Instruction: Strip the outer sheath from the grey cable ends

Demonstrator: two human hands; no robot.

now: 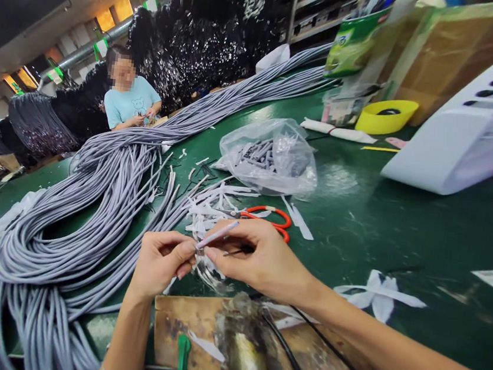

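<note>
Close together above the workbench, my left hand (165,262) and my right hand (259,255) work at one spot. My left thumb and fingers pinch the lower end of a thin, pale grey cable piece (218,235), which slants up to the right. The fingers of my right hand are closed around the same place, with a thin dark wire end beside them. Exactly how the fingertips meet is hidden. Just behind lie red-handled scissors (288,218) and a heap of white strips (201,209). Below my hands is a worn wooden board (187,315) with a tape-covered lump (245,351).
A big bundle of grey cables (108,187) spreads across the left and back. A clear bag (271,158) of short grey pieces lies mid-table. On the right are a yellow tape ring (386,116), a green can (356,43) and a white slotted casing (447,142). Another person (131,100) sits opposite.
</note>
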